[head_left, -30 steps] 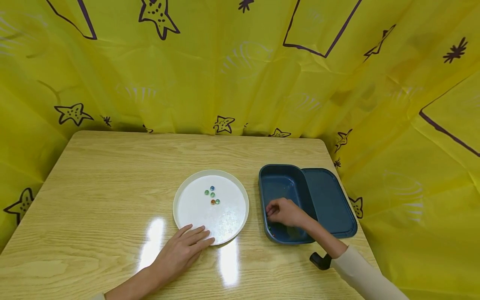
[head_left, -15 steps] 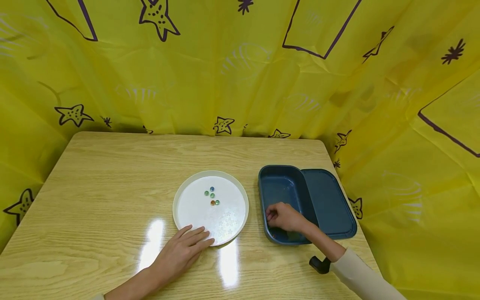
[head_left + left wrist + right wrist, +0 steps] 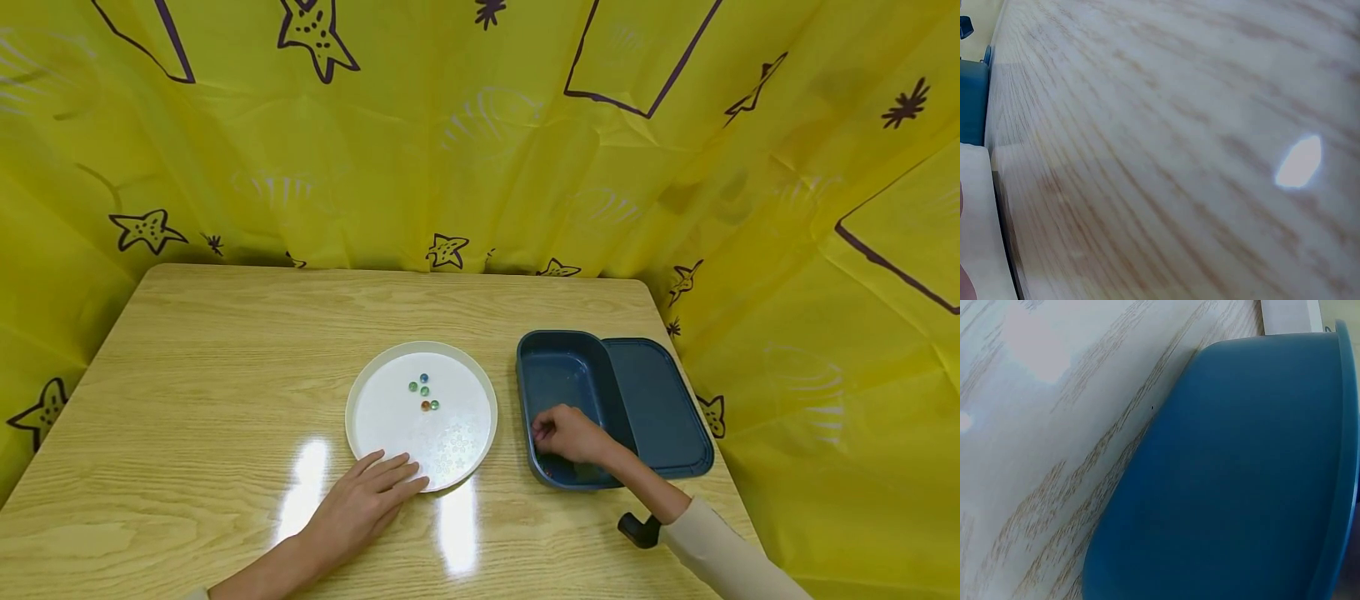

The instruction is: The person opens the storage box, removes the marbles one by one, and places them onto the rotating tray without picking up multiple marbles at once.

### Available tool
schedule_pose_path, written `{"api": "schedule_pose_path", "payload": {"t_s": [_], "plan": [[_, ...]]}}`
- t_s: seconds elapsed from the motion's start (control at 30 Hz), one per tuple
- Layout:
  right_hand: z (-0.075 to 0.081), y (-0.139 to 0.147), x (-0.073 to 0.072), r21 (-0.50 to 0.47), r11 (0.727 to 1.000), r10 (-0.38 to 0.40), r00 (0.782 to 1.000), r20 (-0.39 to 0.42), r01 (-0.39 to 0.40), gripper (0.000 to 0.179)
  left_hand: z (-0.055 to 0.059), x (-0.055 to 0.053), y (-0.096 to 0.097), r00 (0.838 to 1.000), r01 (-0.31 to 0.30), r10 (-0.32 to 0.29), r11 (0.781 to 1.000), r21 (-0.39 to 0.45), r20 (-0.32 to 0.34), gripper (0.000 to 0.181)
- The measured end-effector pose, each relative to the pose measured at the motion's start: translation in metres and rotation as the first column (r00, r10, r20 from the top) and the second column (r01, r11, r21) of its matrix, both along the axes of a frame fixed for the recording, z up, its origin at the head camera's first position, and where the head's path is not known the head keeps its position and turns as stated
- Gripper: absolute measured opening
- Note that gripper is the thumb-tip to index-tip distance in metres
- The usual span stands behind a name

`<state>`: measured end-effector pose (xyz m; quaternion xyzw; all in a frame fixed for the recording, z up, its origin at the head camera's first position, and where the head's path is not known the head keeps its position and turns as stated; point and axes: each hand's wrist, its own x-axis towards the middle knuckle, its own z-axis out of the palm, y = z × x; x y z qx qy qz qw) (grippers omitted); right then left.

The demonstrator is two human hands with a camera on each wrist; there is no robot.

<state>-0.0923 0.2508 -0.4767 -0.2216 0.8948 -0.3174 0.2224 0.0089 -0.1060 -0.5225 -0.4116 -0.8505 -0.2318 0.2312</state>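
A round white tray (image 3: pixel 468 400) lies mid-table with a blue marble (image 3: pixel 423 378), an orange marble (image 3: pixel 425 406) and several green marbles (image 3: pixel 413 386) in it. My left hand (image 3: pixel 367 500) rests on the tray's near rim, fingers extended. To the right, my right hand (image 3: pixel 576 435) reaches down into a dark blue box (image 3: pixel 558 375), fingers curled close to its left wall. A tiny reddish spot shows below that hand in the box. I cannot tell whether the fingertips pinch anything. In the right wrist view the box's outer wall (image 3: pixel 1229 462) hides the fingers.
A dark blue lid (image 3: pixel 667 408) lies flat against the box's right side, near the table's right edge. A black strap-like piece (image 3: pixel 640 529) sticks out by the right wrist. Yellow patterned curtain (image 3: pixel 450 150) surrounds the wooden table (image 3: pixel 247 358) at the back and sides.
My right hand has shifted slightly nearer inside the box, covering coloured spots that showed below it before, then stayed put. The left hand and the marbles in the tray keep their places.
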Motion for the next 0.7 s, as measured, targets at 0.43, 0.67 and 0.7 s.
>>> {"api": "schedule_pose_path", "payload": {"t_s": [0.43,0.67,0.7], "plan": [[0.012,0.000,-0.005,-0.021,0.999,-0.032,0.999,0.014,0.032,0.005,0.001,0.000,0.000,1.000,0.000,0.000,1.000,-0.003,-0.010,0.050],[0.028,0.004,-0.012,-0.071,0.994,-0.080,0.997,0.021,0.081,0.008,0.002,0.001,0.000,1.000,-0.007,0.007,1.000,-0.011,0.011,0.051],[0.031,0.005,-0.013,-0.071,0.994,-0.086,0.996,0.012,0.087,0.008,0.002,0.000,0.000,1.000,-0.007,0.007,1.000,-0.010,0.010,0.051]]}}
